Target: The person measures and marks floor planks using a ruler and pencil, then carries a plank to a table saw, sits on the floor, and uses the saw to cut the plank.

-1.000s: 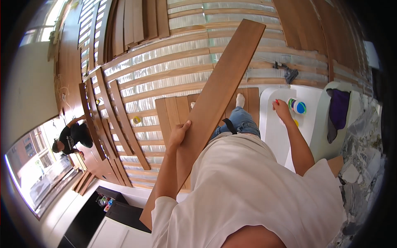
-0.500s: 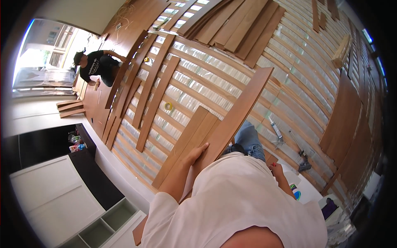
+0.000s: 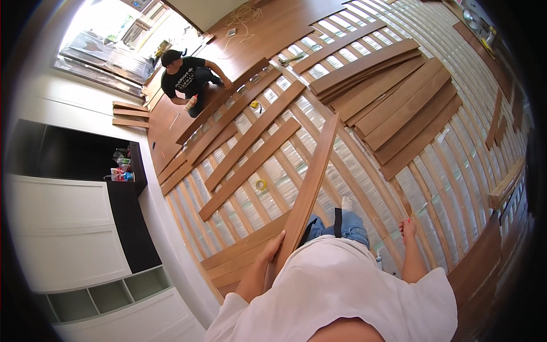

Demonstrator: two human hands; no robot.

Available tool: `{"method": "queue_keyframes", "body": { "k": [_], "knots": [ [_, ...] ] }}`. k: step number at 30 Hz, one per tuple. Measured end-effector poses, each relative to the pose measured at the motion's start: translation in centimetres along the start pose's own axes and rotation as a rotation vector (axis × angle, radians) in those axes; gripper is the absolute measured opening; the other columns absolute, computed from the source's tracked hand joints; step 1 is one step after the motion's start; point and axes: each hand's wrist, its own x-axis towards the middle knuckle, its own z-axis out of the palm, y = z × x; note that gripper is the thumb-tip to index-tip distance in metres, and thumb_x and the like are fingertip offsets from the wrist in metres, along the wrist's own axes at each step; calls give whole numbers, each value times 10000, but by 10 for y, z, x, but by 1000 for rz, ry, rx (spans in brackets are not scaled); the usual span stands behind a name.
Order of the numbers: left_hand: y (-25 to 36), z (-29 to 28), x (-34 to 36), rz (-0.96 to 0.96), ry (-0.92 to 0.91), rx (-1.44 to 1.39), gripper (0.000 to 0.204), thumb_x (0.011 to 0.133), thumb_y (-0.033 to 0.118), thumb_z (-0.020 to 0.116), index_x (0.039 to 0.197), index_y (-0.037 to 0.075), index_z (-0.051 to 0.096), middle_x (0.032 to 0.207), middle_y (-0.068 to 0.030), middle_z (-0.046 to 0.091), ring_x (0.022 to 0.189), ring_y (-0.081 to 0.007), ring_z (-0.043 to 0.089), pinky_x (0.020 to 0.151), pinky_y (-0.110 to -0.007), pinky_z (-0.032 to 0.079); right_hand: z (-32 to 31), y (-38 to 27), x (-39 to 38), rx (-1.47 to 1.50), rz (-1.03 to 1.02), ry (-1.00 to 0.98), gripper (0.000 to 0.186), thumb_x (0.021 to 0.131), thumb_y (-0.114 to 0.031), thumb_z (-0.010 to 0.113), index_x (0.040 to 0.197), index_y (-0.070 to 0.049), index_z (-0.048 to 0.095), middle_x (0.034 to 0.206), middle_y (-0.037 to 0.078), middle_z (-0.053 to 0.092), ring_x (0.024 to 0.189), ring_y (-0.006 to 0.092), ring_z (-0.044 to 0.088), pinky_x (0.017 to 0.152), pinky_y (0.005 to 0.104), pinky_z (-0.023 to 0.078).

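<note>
Brown and long, a plank [image 3: 310, 189] slants up over the slatted floor [image 3: 370, 196] — its near part in the grip of the left hand [image 3: 273, 246]. Out on the other side, the right hand [image 3: 408, 229] has its grip closed on a small red thing [image 3: 409, 220]; farther off, a co-worker [image 3: 188, 82] crouches beside loose boards [image 3: 222, 101].

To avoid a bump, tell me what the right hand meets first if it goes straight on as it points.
The right hand would probably meet the long light-brown wooden batten first; depth is unclear, so it may pass above it toward the fanned pile of brown wooden planks.
</note>
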Motion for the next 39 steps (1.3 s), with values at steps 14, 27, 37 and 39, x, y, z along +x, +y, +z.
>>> {"method": "queue_keyframes", "body": {
  "k": [14,27,37,39],
  "knots": [
    [249,-53,125,22,-41,-364,854,895,716,494,1300,-32,575,1226,-154,633,1062,-238,605,932,-339,473,214,-365,84,-238,-230,-216,175,868,-177,610,793,-35,679,637,42,640,475,84,484,429,246,367],
    [504,-124,200,-48,-149,-374,776,923,684,476,1293,8,578,1146,-106,650,924,-202,629,820,-315,517,332,-426,53,-513,2,-366,197,845,-156,606,878,-3,726,684,100,698,487,155,588,429,301,424],
    [712,-150,256,-24,-183,-472,634,959,591,509,1274,49,604,1150,-75,651,1002,-162,610,854,-288,502,418,-750,218,-49,-133,-174,224,952,-230,538,1005,-52,663,791,11,646,590,66,507,479,216,361],
    [775,-146,245,-14,-195,-462,606,961,591,505,1247,69,621,1106,-47,653,971,-144,599,836,-277,497,426,-830,217,60,-307,-154,215,938,-172,553,1028,-20,675,782,28,656,567,78,511,522,225,392]
  ]
}}
